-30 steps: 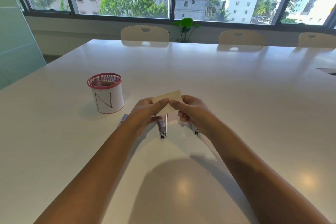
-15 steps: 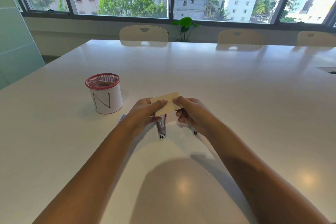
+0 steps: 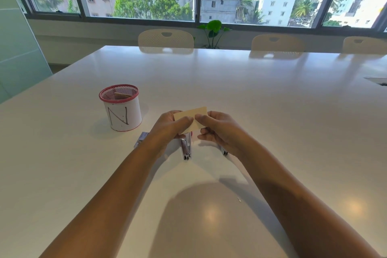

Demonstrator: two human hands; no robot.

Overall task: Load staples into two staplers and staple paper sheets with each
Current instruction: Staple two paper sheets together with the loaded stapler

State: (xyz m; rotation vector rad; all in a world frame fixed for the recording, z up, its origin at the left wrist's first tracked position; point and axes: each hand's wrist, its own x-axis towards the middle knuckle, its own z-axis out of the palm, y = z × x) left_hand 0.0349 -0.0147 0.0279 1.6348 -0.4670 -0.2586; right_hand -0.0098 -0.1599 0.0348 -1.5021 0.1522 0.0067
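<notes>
Both hands hold small pale yellow paper sheets (image 3: 191, 116) just above the white table (image 3: 272, 111). My left hand (image 3: 169, 128) pinches the left side and my right hand (image 3: 219, 130) pinches the right side, thumbs nearly touching. Below the paper a silver stapler (image 3: 186, 146) lies on the table pointing toward me. A second stapler (image 3: 224, 151) shows only its tip under my right wrist. A small box of staples (image 3: 142, 138) peeks out beside my left wrist.
A mesh pen cup (image 3: 122, 111) with a red rim and an "N" on its white wrap stands left of my hands, something brown inside. Chairs (image 3: 165, 41) line the far table edge under windows. A loose staple (image 3: 239, 199) lies near my right forearm.
The paper has tilted and shifted slightly between my fingers, and both thumbs have drawn closer together on it. The staplers on the table have not moved.
</notes>
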